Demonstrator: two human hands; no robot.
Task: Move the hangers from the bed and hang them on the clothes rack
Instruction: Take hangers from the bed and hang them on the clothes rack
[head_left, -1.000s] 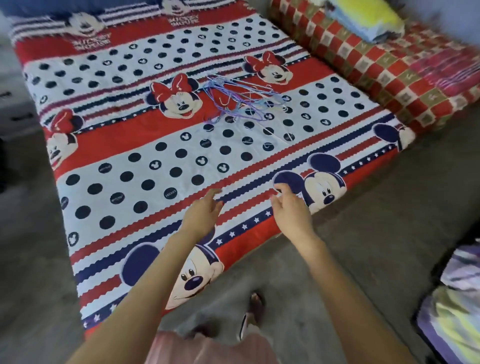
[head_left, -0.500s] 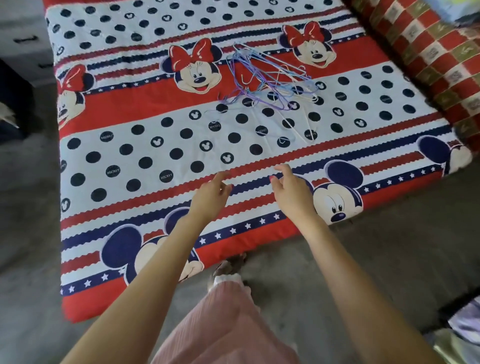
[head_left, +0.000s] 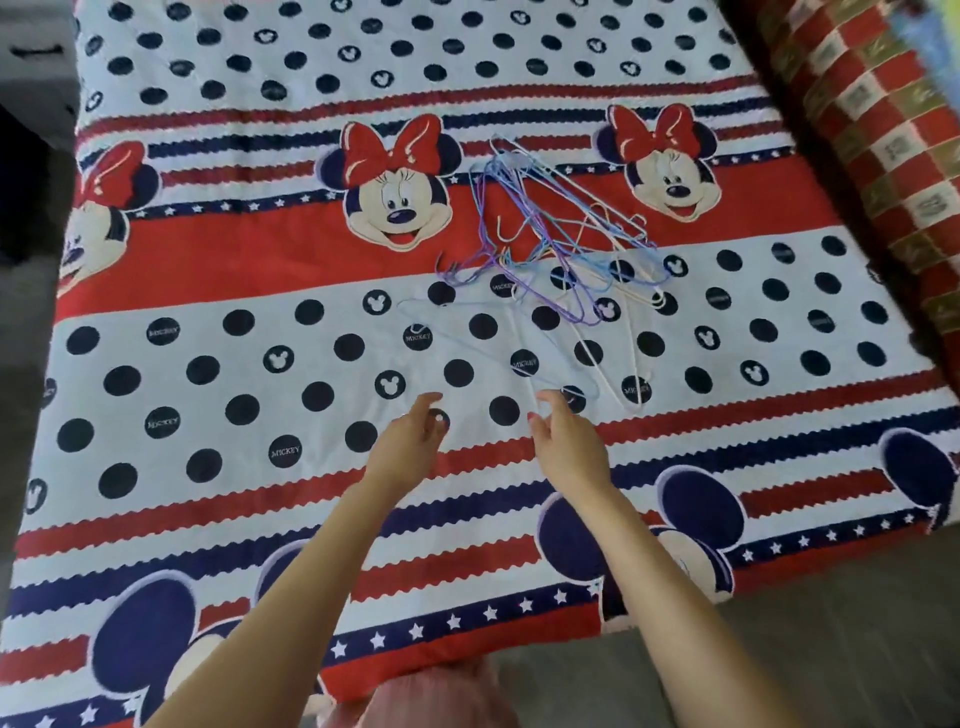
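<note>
A tangled heap of thin wire hangers (head_left: 558, 244), purple, blue and white, lies in the middle of the bed (head_left: 208, 332), which has a red, white and navy cartoon-mouse cover. One pale hanger (head_left: 498, 353) lies apart, nearer to me. My left hand (head_left: 410, 447) and my right hand (head_left: 566, 447) reach out over the bed side by side, fingers relaxed and holding nothing. Both hands hover just short of the pale hanger. No clothes rack is in view.
A red checked mattress or cushion (head_left: 872, 135) borders the bed on the right. Grey floor (head_left: 831, 665) runs along the bed's near edge. Dark furniture (head_left: 31, 156) stands at the left.
I have moved closer to the bed. Both hands have advanced from the near edge toward the hangers, which now sit much nearer and larger in view.
</note>
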